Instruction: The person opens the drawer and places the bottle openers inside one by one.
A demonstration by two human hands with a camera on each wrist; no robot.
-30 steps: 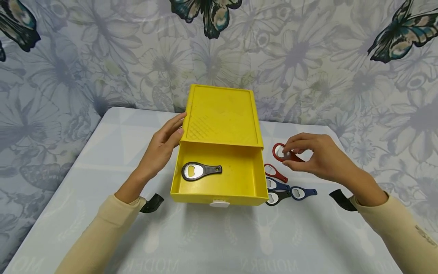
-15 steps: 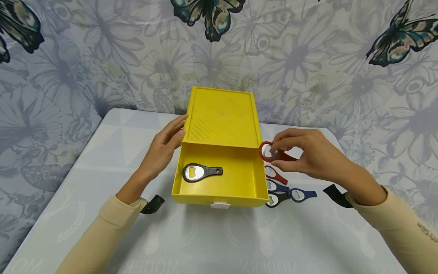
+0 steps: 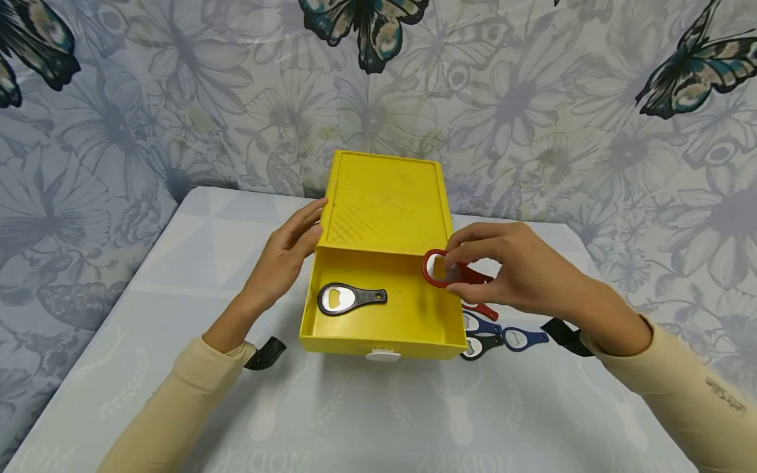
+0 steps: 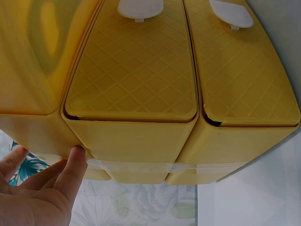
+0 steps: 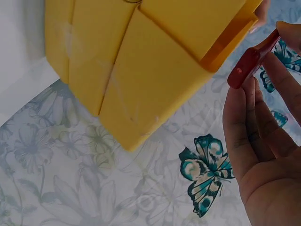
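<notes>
A yellow drawer unit stands on the table with its top drawer pulled out. Inside that drawer, toward the left, lies a black bottle opener. My right hand pinches a red bottle opener between thumb and fingers, its ring over the drawer's right side. In the right wrist view the red handle shows end-on. My left hand rests against the unit's left side with extended fingers; the left wrist view shows fingertips touching the yellow wall.
Right of the unit lie another red bottle opener, partly covered, a blue one, a second blue one and a black one. Lower drawers with white latches show in the left wrist view. A floral wall stands behind the table.
My right hand has moved left with the red bottle opener, from above the table beside the unit to over the drawer's right edge. My left hand stays at the unit's side.
</notes>
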